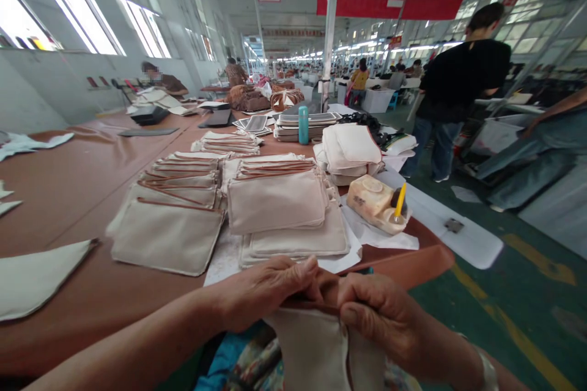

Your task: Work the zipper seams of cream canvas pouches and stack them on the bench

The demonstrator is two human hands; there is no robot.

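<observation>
My left hand (266, 292) and my right hand (378, 324) pinch the brown-edged top of a beige canvas pouch (307, 351) at the near table edge. The pouch hangs down over my lap, and its lower end is cut off by the frame. Directly ahead lie stacks of similar pouches with brown zipper trim, one pile (167, 232) left and another (277, 201) centre. Just beyond my right hand, a translucent glue tub (373, 203) holds a yellow-handled brush (400, 200).
The long brown-topped worktable (92, 195) carries cut fabric pieces, a teal bottle (303, 125) and folded canvas (346, 146). A standing person in black (458, 73) is at the far right, with another person's denim-clad leg (523, 162) nearer. Green floor (495, 293) lies right of the table.
</observation>
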